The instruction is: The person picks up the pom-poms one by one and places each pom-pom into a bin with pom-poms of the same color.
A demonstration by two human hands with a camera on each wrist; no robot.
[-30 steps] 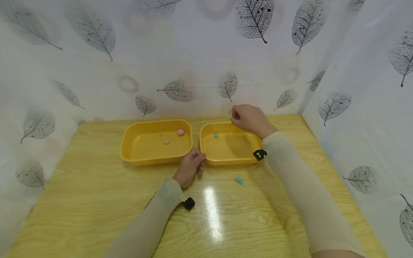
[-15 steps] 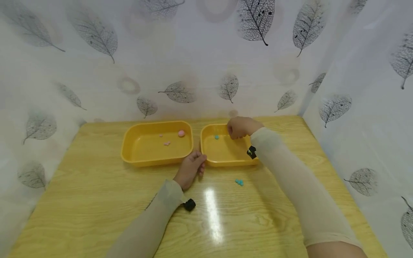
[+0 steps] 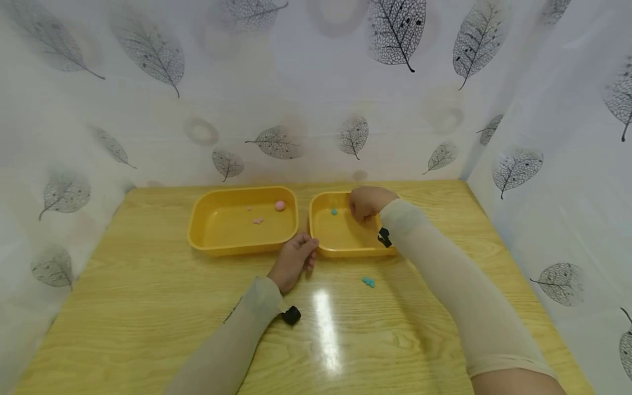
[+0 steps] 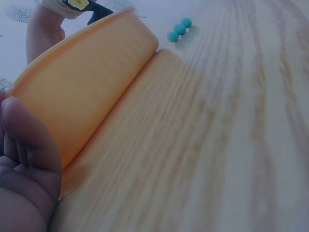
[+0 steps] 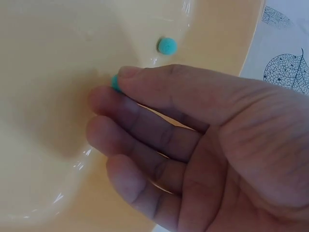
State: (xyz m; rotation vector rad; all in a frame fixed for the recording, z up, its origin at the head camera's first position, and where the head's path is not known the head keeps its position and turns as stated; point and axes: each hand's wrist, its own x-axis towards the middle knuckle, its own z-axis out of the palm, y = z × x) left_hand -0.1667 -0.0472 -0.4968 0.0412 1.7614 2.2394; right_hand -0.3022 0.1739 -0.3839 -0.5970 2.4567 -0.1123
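My right hand (image 3: 367, 203) is down inside the right yellow tray (image 3: 340, 233), over its far side. In the right wrist view, the thumb and index finger of that hand (image 5: 174, 130) pinch a small teal ball (image 5: 115, 82), mostly hidden by the fingertips. Another teal ball (image 5: 167, 46) lies on the tray floor beyond the thumb. My left hand (image 3: 294, 260) holds the same tray at its near left corner, thumb at the rim. On the table in front of this tray lies a short cluster of teal balls (image 3: 368, 281).
Left of the right tray stands a second yellow tray (image 3: 217, 227). Inside it are a larger pink ball (image 3: 280, 206) and several small pink pieces (image 3: 258, 221). A leaf-printed curtain (image 3: 296, 99) closes off the back and sides of the wooden table (image 3: 148, 307).
My right hand has come down from above the far rim into the right tray, shifting slightly nearer. The left hand has stayed at the tray's corner.
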